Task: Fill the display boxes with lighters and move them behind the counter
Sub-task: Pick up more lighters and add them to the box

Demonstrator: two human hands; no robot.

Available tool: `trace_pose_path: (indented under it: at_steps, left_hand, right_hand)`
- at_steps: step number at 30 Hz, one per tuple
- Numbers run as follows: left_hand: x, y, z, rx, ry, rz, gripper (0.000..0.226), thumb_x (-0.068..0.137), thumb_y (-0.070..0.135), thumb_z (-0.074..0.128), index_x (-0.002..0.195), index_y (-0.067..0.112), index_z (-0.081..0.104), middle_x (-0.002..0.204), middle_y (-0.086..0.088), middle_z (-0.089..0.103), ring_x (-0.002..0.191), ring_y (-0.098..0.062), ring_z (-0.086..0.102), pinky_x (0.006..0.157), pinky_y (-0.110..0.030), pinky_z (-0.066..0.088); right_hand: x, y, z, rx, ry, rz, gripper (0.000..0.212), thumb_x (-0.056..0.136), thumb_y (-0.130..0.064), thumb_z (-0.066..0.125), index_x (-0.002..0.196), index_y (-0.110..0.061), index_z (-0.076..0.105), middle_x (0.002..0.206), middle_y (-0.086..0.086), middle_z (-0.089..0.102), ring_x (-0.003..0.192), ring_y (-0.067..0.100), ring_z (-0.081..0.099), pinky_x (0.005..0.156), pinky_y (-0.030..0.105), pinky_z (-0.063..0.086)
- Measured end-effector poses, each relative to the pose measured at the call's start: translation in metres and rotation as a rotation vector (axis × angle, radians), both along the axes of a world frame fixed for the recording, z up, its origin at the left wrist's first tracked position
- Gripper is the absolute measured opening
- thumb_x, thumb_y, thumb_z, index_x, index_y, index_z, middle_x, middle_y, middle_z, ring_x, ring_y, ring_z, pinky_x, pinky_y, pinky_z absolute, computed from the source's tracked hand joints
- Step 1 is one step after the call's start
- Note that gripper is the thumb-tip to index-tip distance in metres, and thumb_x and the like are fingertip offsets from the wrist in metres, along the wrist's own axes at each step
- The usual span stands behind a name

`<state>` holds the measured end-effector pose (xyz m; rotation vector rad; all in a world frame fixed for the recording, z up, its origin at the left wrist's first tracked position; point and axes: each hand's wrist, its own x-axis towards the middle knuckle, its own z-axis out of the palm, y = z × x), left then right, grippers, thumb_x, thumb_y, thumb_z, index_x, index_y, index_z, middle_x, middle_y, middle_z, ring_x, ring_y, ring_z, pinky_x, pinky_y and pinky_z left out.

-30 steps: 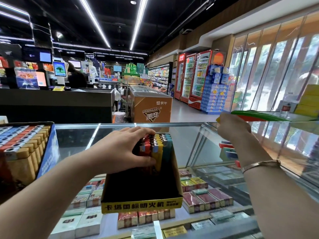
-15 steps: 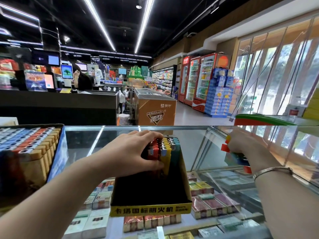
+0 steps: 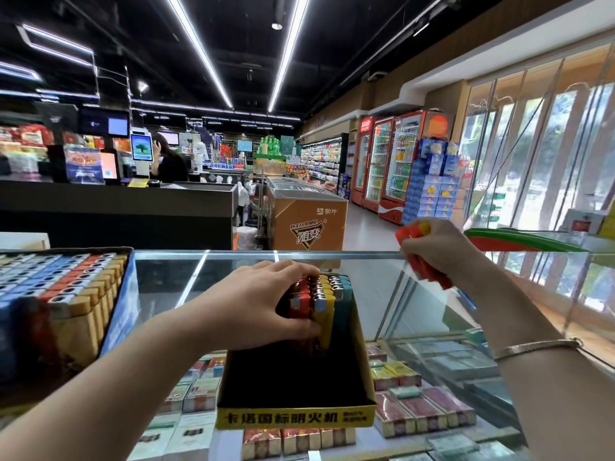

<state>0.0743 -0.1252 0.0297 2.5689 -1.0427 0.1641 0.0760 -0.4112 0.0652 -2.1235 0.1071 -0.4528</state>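
- Glass-topped display desk [image 3: 382,294] carries a black-and-yellow cardboard display box [image 3: 296,417] at 6 o'clock.
- Left hand [image 3: 253,304], fingers curled, holds upright coloured plastic lighters [image 3: 319,301] in the box's far end.
- Right hand [image 3: 432,251], at 2 o'clock, grips a red lighter bundle [image 3: 419,257].

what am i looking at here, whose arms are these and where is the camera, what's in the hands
There is no machine here: the arms belong to a person wearing a wide-angle camera on their head, which looks forward and down, so you see as they do. They stand at a glass counter in a shop, with packets shelved under the glass. On it sits a yellow-fronted display box, mostly unfilled, with a few lighters standing at its far end. The left hand holds those upright. The right hand grips a bunch of red lighters above the counter, apparently to go in next. A full box of lighters stands at the left.
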Motion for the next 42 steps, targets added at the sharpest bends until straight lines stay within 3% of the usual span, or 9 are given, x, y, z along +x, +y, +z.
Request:
trace_pose_path:
  at_steps: [3, 7, 10, 13, 19, 23, 28, 33, 42]
  left_hand:
    - [-0.002, -0.002, 0.001, -0.007, -0.034, 0.028, 0.079, 0.056, 0.092, 0.036, 0.127, 0.061, 0.02, 0.133, 0.026, 0.038, 0.113, -0.001, 0.032, 0.09, -0.029, 0.032]
    - [-0.015, -0.011, 0.006, -0.148, -0.278, 0.051, 0.07, 0.064, 0.086, 0.033, 0.127, 0.055, 0.03, 0.135, 0.031, 0.034, 0.121, 0.002, 0.028, 0.096, -0.024, 0.024]
    - [-0.03, -0.018, 0.014, -0.343, -0.51, -0.002, 0.051, 0.074, 0.072, 0.045, 0.12, 0.049, 0.04, 0.123, 0.024, 0.047, 0.108, 0.002, 0.039, 0.084, -0.018, 0.032]
    - [-0.039, -0.023, 0.018, -0.402, -0.74, -0.11, 0.037, 0.08, 0.051, 0.055, 0.114, 0.036, 0.054, 0.107, 0.008, 0.059, 0.097, -0.008, 0.056, 0.078, -0.024, 0.047]
    - [-0.045, -0.026, 0.02, -0.575, -0.732, -0.175, 0.029, 0.082, 0.034, 0.061, 0.105, 0.02, 0.071, 0.099, 0.004, 0.064, 0.089, -0.011, 0.063, 0.07, -0.033, 0.055]
    - [-0.044, -0.021, 0.027, -0.784, -0.62, -0.124, 0.031, 0.08, 0.024, 0.068, 0.111, 0.022, 0.063, 0.097, 0.014, 0.064, 0.083, -0.003, 0.063, 0.074, -0.022, 0.055]
    - [-0.041, -0.004, 0.043, -0.966, -0.25, -0.017, 0.033, 0.078, 0.007, 0.069, 0.096, 0.034, 0.063, 0.084, 0.016, 0.07, 0.079, 0.001, 0.066, 0.073, -0.01, 0.05]
    - [-0.042, 0.01, 0.053, -0.806, 0.057, -0.124, 0.024, 0.065, 0.014, 0.069, 0.083, 0.029, 0.068, 0.082, 0.007, 0.073, 0.076, -0.006, 0.069, 0.069, -0.011, 0.05]
    - [-0.041, 0.016, 0.047, -0.364, 0.083, -0.126, 0.024, 0.074, 0.013, 0.075, 0.085, 0.034, 0.07, 0.081, 0.021, 0.068, 0.071, -0.002, 0.065, 0.064, -0.011, 0.048]
  right_hand:
    - [-0.017, 0.037, 0.015, 0.337, -0.045, 0.221, 0.029, 0.079, -0.003, 0.061, 0.101, -0.021, 0.055, 0.09, 0.012, 0.055, 0.073, 0.02, 0.055, 0.044, 0.02, 0.049]
    - [-0.032, 0.07, 0.015, 0.719, -0.02, 0.392, 0.031, 0.072, -0.004, 0.061, 0.101, -0.007, 0.052, 0.072, 0.007, 0.057, 0.055, 0.013, 0.052, 0.04, 0.02, 0.045]
    - [-0.038, 0.089, 0.011, 0.815, 0.063, 0.49, 0.033, 0.06, -0.009, 0.066, 0.091, -0.003, 0.054, 0.062, 0.005, 0.054, 0.043, 0.012, 0.05, 0.036, 0.019, 0.042]
    - [-0.04, 0.102, 0.007, 0.858, 0.182, 0.652, 0.017, 0.072, -0.011, 0.063, 0.086, -0.004, 0.057, 0.056, 0.002, 0.051, 0.039, 0.01, 0.05, 0.033, 0.019, 0.041]
    - [-0.04, 0.105, 0.006, 0.978, 0.243, 0.744, 0.033, 0.069, -0.025, 0.072, 0.089, -0.005, 0.056, 0.06, 0.005, 0.054, 0.039, 0.012, 0.052, 0.032, 0.021, 0.044]
    - [-0.039, 0.098, 0.007, 0.894, 0.189, 0.716, 0.045, 0.07, -0.03, 0.069, 0.101, -0.003, 0.05, 0.062, 0.006, 0.054, 0.037, 0.01, 0.049, 0.033, 0.02, 0.044]
    - [-0.034, 0.087, 0.006, 0.583, 0.063, 0.505, 0.044, 0.062, -0.026, 0.072, 0.094, -0.003, 0.053, 0.069, 0.006, 0.057, 0.041, 0.01, 0.049, 0.036, 0.02, 0.043]
    - [-0.029, 0.082, 0.001, 0.144, 0.148, 0.355, 0.027, 0.071, -0.017, 0.074, 0.094, -0.006, 0.064, 0.063, 0.007, 0.057, 0.043, 0.009, 0.052, 0.041, 0.021, 0.043]
    - [-0.027, 0.088, -0.006, 0.025, 0.223, 0.37, 0.023, 0.074, -0.024, 0.074, 0.09, -0.009, 0.066, 0.068, 0.004, 0.06, 0.05, 0.009, 0.052, 0.041, 0.017, 0.042]
